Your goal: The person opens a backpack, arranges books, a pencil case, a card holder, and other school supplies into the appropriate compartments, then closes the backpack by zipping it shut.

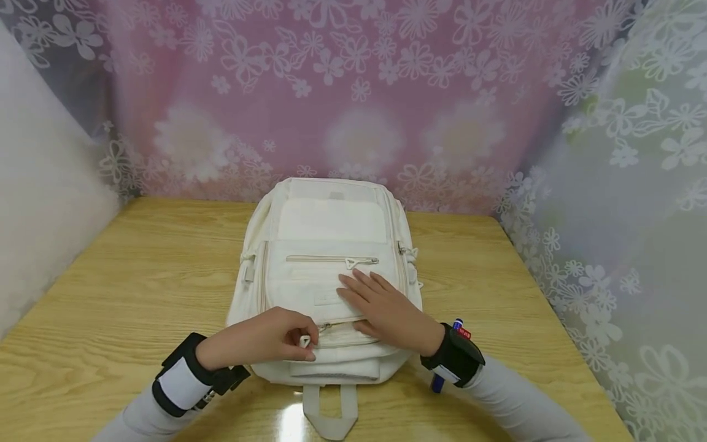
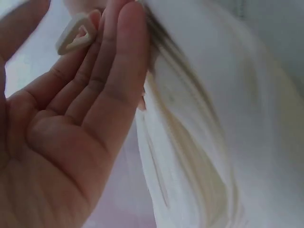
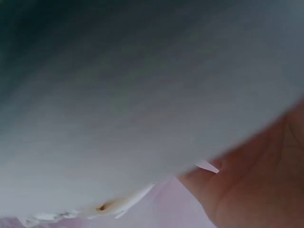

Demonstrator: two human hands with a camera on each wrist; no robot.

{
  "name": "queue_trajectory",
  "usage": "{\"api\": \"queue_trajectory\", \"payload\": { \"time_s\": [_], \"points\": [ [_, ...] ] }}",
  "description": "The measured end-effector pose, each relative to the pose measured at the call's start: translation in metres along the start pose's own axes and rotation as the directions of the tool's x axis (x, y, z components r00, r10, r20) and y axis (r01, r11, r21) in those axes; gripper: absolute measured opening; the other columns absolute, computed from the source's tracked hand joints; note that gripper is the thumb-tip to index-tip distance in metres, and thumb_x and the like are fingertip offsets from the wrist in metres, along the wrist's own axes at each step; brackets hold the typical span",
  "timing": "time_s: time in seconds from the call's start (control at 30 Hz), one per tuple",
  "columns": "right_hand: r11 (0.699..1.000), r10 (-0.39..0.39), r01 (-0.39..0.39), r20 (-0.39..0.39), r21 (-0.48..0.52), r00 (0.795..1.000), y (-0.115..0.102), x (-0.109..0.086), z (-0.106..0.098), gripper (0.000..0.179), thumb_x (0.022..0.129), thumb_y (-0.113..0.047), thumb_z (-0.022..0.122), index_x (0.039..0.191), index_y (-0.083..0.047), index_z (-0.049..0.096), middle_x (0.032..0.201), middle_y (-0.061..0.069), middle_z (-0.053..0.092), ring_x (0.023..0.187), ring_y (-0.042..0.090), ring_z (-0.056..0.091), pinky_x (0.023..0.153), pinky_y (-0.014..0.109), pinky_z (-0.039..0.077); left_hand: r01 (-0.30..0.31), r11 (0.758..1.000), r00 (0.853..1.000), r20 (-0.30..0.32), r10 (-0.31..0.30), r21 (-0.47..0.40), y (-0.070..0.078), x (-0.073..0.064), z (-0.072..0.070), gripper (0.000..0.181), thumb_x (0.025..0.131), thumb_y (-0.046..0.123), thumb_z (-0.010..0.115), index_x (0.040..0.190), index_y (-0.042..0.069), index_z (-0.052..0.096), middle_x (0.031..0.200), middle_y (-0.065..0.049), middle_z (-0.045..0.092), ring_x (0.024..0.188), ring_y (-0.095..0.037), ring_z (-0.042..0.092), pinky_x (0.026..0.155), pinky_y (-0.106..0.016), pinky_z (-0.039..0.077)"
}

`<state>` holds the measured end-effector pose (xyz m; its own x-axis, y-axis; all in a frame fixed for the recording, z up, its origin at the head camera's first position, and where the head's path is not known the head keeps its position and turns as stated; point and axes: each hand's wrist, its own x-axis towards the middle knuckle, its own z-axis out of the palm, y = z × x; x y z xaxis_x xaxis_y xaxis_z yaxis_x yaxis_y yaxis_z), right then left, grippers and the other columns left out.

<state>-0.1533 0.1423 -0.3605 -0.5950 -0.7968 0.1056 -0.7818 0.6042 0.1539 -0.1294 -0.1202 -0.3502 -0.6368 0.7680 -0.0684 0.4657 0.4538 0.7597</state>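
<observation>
A cream backpack lies front side up, its top handle pointing toward me. My left hand is at the left part of the lower front zipper, fingers bent. A white triangular zipper pull is held at its fingers in the left wrist view, with the thumb standing apart. My right hand rests on the front pocket with its fingers spread, the thumb near that zipper. Pale fabric covers most of the right wrist view, where part of the right hand shows.
Another zipper with a white triangular pull crosses the pocket higher up. The backpack lies on a wooden table, with a pink floral curtain behind and a pale floral curtain at right. A blue pen sticks out from the right wrist strap.
</observation>
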Motion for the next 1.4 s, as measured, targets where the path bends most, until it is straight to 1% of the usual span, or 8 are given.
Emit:
{"api": "queue_trajectory", "payload": {
  "time_s": [0.27, 0.5, 0.6, 0.77, 0.87, 1.2, 1.3, 1.4],
  "points": [
    [0.92, -0.155, 0.1, -0.118, -0.379, 0.981, -0.01, 0.002, 0.005, 0.038, 0.087, -0.02, 0.065, 0.122, -0.007, 0.058, 0.127, 0.009, 0.059, 0.121, 0.021, 0.055, 0.095, 0.028, 0.048, 0.06, 0.992, 0.994, -0.088, -0.07, -0.111, -0.007, -0.009, 0.001, 0.014, 0.095, 0.01, 0.052, 0.106, 0.011, 0.062, 0.08, 0.003, 0.065, 0.07, -0.005, 0.063, 0.066, -0.021, 0.053],
    [0.937, -0.189, 0.124, -0.176, -0.328, 0.966, -0.006, 0.0, -0.001, 0.029, 0.087, -0.015, 0.065, 0.114, -0.007, 0.06, 0.117, 0.006, 0.064, 0.111, 0.015, 0.061, 0.077, 0.023, 0.054, 0.101, 0.995, 0.974, -0.205, -0.096, 0.015, -0.022, -0.033, -0.027, 0.011, 0.093, 0.011, 0.057, 0.1, 0.009, 0.064, 0.08, 0.003, 0.067, 0.068, -0.003, 0.063, 0.062, -0.021, 0.053],
    [0.951, -0.196, 0.136, -0.202, -0.277, 0.959, -0.003, -0.001, -0.002, 0.028, 0.087, -0.015, 0.064, 0.114, -0.007, 0.06, 0.116, 0.008, 0.065, 0.11, 0.015, 0.062, 0.075, 0.023, 0.054, 0.175, 0.98, 0.949, -0.282, -0.141, 0.098, -0.032, -0.045, -0.039, 0.01, 0.092, 0.007, 0.057, 0.098, 0.008, 0.064, 0.079, 0.002, 0.066, 0.067, -0.003, 0.062, 0.061, -0.021, 0.052],
    [0.955, -0.208, 0.151, -0.217, -0.254, 0.954, 0.0, -0.002, -0.002, 0.028, 0.087, -0.015, 0.065, 0.112, -0.007, 0.06, 0.115, 0.007, 0.066, 0.108, 0.014, 0.063, 0.073, 0.022, 0.054, 0.311, 0.932, 0.871, -0.449, -0.201, 0.184, -0.048, -0.05, -0.045, 0.011, 0.09, -0.001, 0.056, 0.098, 0.002, 0.063, 0.079, -0.003, 0.066, 0.066, -0.009, 0.061, 0.058, -0.023, 0.049],
    [0.958, -0.21, 0.156, -0.217, -0.241, 0.953, 0.001, -0.002, -0.002, 0.028, 0.086, -0.015, 0.066, 0.113, -0.007, 0.061, 0.115, 0.007, 0.066, 0.108, 0.014, 0.063, 0.075, 0.023, 0.054, 0.336, 0.912, 0.829, -0.533, -0.167, 0.237, -0.059, -0.042, -0.05, 0.012, 0.091, -0.003, 0.053, 0.099, -0.001, 0.061, 0.081, -0.009, 0.067, 0.067, -0.016, 0.063, 0.059, -0.028, 0.051],
    [0.959, -0.225, 0.171, -0.243, -0.227, 0.944, 0.001, -0.004, 0.0, 0.027, 0.088, -0.018, 0.066, 0.113, -0.008, 0.063, 0.114, 0.007, 0.067, 0.107, 0.014, 0.063, 0.077, 0.022, 0.054, 0.434, 0.787, 0.759, -0.649, -0.056, 0.439, -0.099, 0.018, -0.089, 0.015, 0.092, 0.002, 0.055, 0.105, 0.002, 0.062, 0.089, -0.016, 0.07, 0.061, -0.024, 0.062, 0.047, -0.032, 0.044],
    [0.963, -0.217, 0.168, -0.24, -0.209, 0.946, 0.003, -0.005, 0.0, 0.028, 0.088, -0.018, 0.065, 0.114, -0.008, 0.062, 0.115, 0.006, 0.066, 0.109, 0.014, 0.063, 0.077, 0.022, 0.054, 0.455, 0.753, 0.753, -0.656, -0.041, 0.475, -0.1, 0.034, -0.092, 0.013, 0.091, 0.007, 0.058, 0.103, 0.004, 0.064, 0.082, -0.014, 0.07, 0.051, -0.02, 0.056, 0.04, -0.03, 0.037],
    [0.975, -0.194, 0.16, -0.241, -0.152, 0.951, 0.006, -0.005, -0.001, 0.028, 0.088, -0.019, 0.065, 0.114, -0.009, 0.062, 0.117, 0.006, 0.065, 0.11, 0.014, 0.062, 0.078, 0.022, 0.054, 0.456, 0.752, 0.763, -0.644, -0.055, 0.476, -0.103, 0.041, -0.09, 0.014, 0.093, 0.01, 0.057, 0.103, 0.004, 0.063, 0.081, -0.015, 0.068, 0.049, -0.018, 0.053, 0.04, -0.029, 0.036]
  ]
}}
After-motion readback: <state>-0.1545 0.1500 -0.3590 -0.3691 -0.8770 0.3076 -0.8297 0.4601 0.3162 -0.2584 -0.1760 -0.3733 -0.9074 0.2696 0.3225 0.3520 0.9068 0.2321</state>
